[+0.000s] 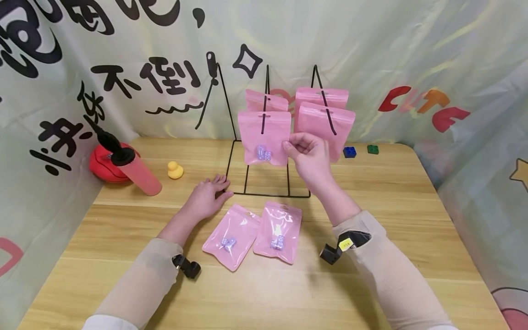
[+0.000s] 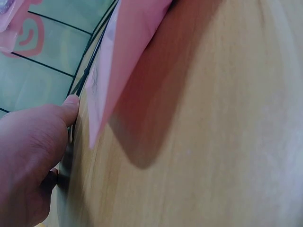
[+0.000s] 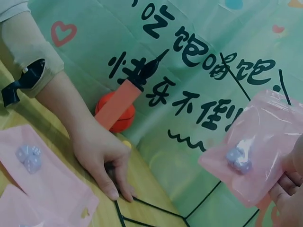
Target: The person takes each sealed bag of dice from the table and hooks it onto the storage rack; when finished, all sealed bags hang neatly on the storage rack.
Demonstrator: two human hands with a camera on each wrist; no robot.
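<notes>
My right hand pinches the right edge of a pink zip bag, whose small lilac dice show through the front. This bag hangs on the middle hook of a black wire rack, in front of another pink bag. Two more pink bags hang on the right hook. At the rack's front left corner, my left hand rests on the base wire with fingers extended. Two pink bags of dice, a left one and a right one, lie flat before the rack.
At the left stand a red ball and a pink tube with a black top. A yellow toy duck sits beside the left hand. Blue and green toy bricks lie at the back right. A printed curtain hangs behind.
</notes>
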